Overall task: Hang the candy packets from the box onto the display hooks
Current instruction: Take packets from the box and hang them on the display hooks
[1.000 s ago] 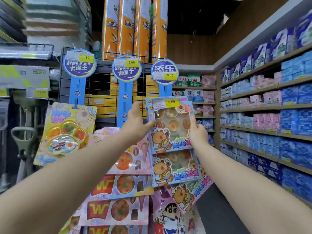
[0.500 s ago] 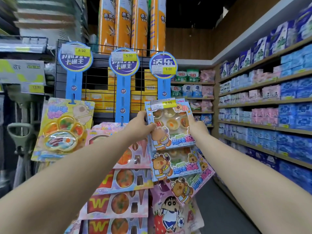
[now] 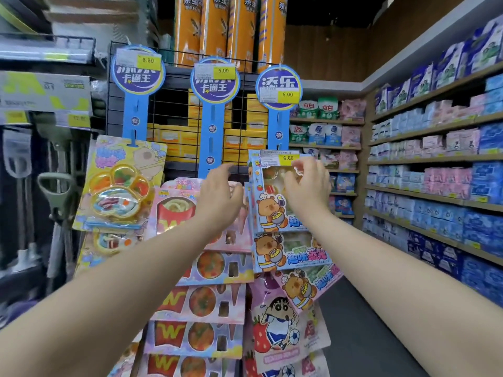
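Far left, the yellow paw-tray candy packet (image 3: 119, 186) hangs off the first blue display strip (image 3: 135, 115) under the 8.90 tag, same spot as before. Next over, the pink W packets (image 3: 196, 300) are stacked down the middle strip (image 3: 212, 131), nothing changed there either.

The left hand (image 3: 220, 195) is the big difference: half a second ago its thumb and fingers were clamped on the left edge of the top bear packet (image 3: 272, 202), now it's let go. It sits just left of that packet, fingers curled loosely and spread, holding nothing, in front of the top pink packet.

The bear packet itself, with its 6.00 sticker, now sits at the bottom of the third strip (image 3: 279, 123), top of a column with two more bear packets (image 3: 291, 253) under it. Can't see the hook itself.

The right hand (image 3: 307, 186) has shifted from the packet's right side up over its front, fingertips (image 3: 298, 170) pinched near the top edge by the sticker. Whether they're actually gripping the card or just touching it, I can't tell.

On the right, shelves (image 3: 435, 159) of blue and pink packs.
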